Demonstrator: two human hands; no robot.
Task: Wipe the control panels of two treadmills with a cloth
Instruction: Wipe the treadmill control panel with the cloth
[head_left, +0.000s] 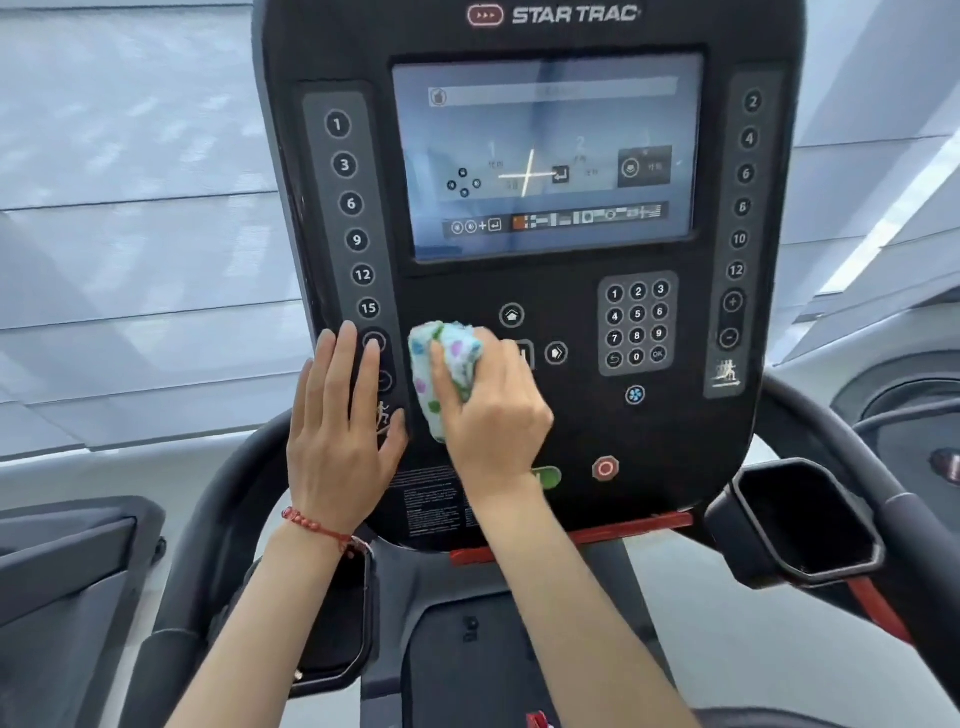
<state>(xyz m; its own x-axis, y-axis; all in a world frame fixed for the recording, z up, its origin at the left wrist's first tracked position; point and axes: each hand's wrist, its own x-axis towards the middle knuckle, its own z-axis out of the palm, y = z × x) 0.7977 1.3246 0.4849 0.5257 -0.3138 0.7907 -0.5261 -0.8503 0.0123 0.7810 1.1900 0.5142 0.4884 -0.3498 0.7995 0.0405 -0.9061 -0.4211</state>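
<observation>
**Cloth pressed to the treadmill console**

While the left hand (343, 415) lies flat with straight fingers on the lower left edge of the control panel (524, 291), over the left strip of number buttons (353, 218), the right hand (493, 410) grips a bunched, dotted cloth (447, 364) against the panel's middle, below the screen (545, 156) and left of the keypad (637, 322). A red bracelet (317, 526) circles the left wrist.
</observation>
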